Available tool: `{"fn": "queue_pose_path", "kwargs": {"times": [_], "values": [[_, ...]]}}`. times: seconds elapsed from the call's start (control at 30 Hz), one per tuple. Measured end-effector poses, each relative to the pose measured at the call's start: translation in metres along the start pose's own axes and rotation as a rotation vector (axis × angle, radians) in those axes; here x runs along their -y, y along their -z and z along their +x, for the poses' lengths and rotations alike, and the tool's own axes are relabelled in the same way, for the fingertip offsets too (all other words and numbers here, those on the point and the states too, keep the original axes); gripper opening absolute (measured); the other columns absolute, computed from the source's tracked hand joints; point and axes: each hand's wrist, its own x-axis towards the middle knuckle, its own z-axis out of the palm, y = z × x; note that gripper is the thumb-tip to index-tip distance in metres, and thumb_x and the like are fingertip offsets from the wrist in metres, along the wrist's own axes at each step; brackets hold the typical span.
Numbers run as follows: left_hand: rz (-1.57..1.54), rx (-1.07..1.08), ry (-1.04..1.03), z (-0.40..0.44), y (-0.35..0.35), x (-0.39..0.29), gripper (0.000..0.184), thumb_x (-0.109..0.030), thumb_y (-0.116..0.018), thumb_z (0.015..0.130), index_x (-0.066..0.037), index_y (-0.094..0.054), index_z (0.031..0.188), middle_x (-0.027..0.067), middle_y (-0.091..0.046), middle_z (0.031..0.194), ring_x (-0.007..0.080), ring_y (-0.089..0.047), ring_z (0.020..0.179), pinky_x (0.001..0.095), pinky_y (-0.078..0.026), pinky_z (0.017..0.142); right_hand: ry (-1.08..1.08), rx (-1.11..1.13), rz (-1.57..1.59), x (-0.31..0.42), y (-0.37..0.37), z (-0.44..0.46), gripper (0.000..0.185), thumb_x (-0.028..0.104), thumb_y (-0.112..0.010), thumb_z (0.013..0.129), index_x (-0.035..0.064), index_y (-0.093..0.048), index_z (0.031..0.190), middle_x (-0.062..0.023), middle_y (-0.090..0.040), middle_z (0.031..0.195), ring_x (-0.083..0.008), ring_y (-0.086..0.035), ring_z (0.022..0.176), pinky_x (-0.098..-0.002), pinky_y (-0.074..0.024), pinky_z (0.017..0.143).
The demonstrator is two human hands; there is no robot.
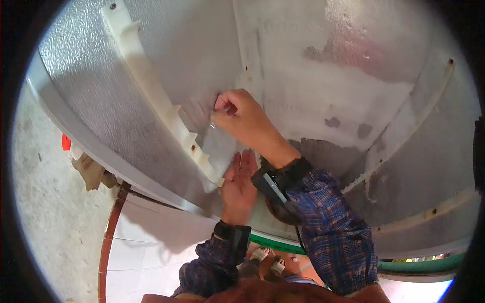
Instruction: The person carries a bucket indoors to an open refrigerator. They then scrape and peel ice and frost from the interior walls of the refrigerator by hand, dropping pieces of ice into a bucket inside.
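My right hand (243,115) is closed in a loose fist close to the embossed metal wall (187,45). What it grips, if anything, I cannot make out. Below it a pale, glossy, see-through patch (220,146) like clear plastic shows; whether it is a loose sheet or shine on the wall is unclear. My left hand (239,189) is palm up with its fingers stretched out, beside the lower end of a white plastic shelf rail (166,113). Dark bands circle both wrists, over checked sleeves.
The back panel (303,81) carries grey and pinkish stains. Another rail (404,134) runs along the right wall. A curved light edge (91,136) borders the left side, with concrete floor (50,217) and white tiles (134,227) beyond. Feet in sandals (268,260) show below.
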Motion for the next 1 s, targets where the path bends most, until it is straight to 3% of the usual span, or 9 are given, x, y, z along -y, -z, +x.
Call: {"fn": "queue_pose_path", "kwargs": {"times": [0.27,0.43,0.47,0.53,0.63,0.77,0.87,0.97,1.0], "values": [[0.284,-0.069,-0.003,-0.002,0.010,-0.008,0.037,-0.021,-0.034,0.096,0.000,-0.042,0.125,0.0118,-0.047,0.128,0.0232,-0.046,0.118,0.0375,-0.035,0.101,-0.134,-0.135,-0.088,0.020,-0.019,-0.003,0.016,0.016,-0.060,0.067,0.0055,-0.051,0.076,-0.0146,-0.052,0.085,-0.0330,-0.053,0.082,-0.0407,-0.0445,0.070],[1.461,0.103,-0.315,-0.021,-0.010,-0.011,0.042,-0.025,-0.033,0.095,0.000,-0.040,0.129,0.0095,-0.049,0.126,0.0209,-0.043,0.121,0.0348,-0.036,0.100,-0.119,-0.197,-0.154,0.029,-0.026,-0.003,0.017,0.016,-0.059,0.068,0.0054,-0.050,0.078,-0.0146,-0.052,0.086,-0.0330,-0.052,0.083,-0.0419,-0.0442,0.070],[1.462,0.108,-0.311,-0.012,0.002,-0.013,0.042,-0.025,-0.033,0.095,0.000,-0.040,0.129,0.0095,-0.049,0.126,0.0209,-0.043,0.121,0.0348,-0.036,0.100,-0.122,-0.203,-0.198,0.032,-0.025,-0.003,0.017,0.016,-0.059,0.068,0.0053,-0.050,0.078,-0.0143,-0.052,0.086,-0.0330,-0.052,0.083,-0.0420,-0.0442,0.070],[0.098,0.565,0.210,0.006,0.025,-0.017,0.043,-0.025,-0.033,0.095,0.001,-0.038,0.130,0.0114,-0.044,0.131,0.0228,-0.038,0.125,0.0350,-0.034,0.102,-0.117,-0.192,-0.377,0.016,-0.021,-0.013,0.017,0.014,-0.058,0.069,0.0038,-0.049,0.080,-0.0142,-0.052,0.085,-0.0295,-0.052,0.080,-0.0385,-0.0438,0.069],[1.110,0.136,-0.213,-0.016,-0.009,-0.003,0.043,-0.022,-0.035,0.095,0.001,-0.036,0.131,0.0120,-0.040,0.134,0.0242,-0.035,0.128,0.0372,-0.033,0.104,-0.213,-0.228,-0.293,-0.063,-0.008,-0.038,0.026,0.022,-0.065,0.070,0.0039,-0.053,0.085,-0.0155,-0.054,0.090,-0.0317,-0.054,0.086,-0.0383,-0.0449,0.073],[-0.258,-0.170,0.017,0.011,0.004,-0.001,0.046,-0.013,-0.043,0.091,0.000,-0.032,0.134,0.0142,-0.036,0.137,0.0270,-0.031,0.130,0.0403,-0.031,0.105,-0.301,-0.188,0.140,-0.048,-0.003,-0.047,0.029,0.023,-0.066,0.070,0.0035,-0.054,0.088,-0.0161,-0.053,0.093,-0.0309,-0.053,0.090,-0.0358,-0.0439,0.077],[0.317,0.487,0.020,0.009,0.036,-0.013,0.046,-0.013,-0.045,0.090,0.001,-0.033,0.133,0.0143,-0.038,0.136,0.0263,-0.034,0.128,0.0409,-0.029,0.105,-0.136,-0.147,0.077,0.007,-0.016,-0.033,0.035,0.022,-0.066,0.067,0.0059,-0.053,0.095,-0.0143,-0.053,0.096,-0.0304,-0.050,0.095,-0.0356,-0.0421,0.081],[0.472,0.456,-0.111,-0.009,0.012,-0.008,0.045,-0.019,-0.044,0.091,0.000,-0.036,0.131,0.0118,-0.043,0.132,0.0237,-0.036,0.126,0.0411,-0.028,0.104,-0.220,-0.205,-0.103,0.016,-0.029,-0.023,0.046,0.024,-0.067,0.062,0.0082,-0.050,0.102,-0.0148,-0.049,0.106,-0.0309,-0.046,0.103,-0.0386,-0.0397,0.086],[0.328,0.058,0.018,-0.025,-0.024,-0.003,0.042,-0.025,-0.039,0.093,0.001,-0.040,0.127,0.0121,-0.045,0.128,0.0237,-0.040,0.122,0.0401,-0.032,0.102,-0.270,-0.180,-0.112,0.014,-0.029,-0.022,0.051,0.026,-0.068,0.061,0.0085,-0.049,0.104,-0.0164,-0.045,0.110,-0.0325,-0.044,0.105,-0.0406,-0.0391,0.087]]}}
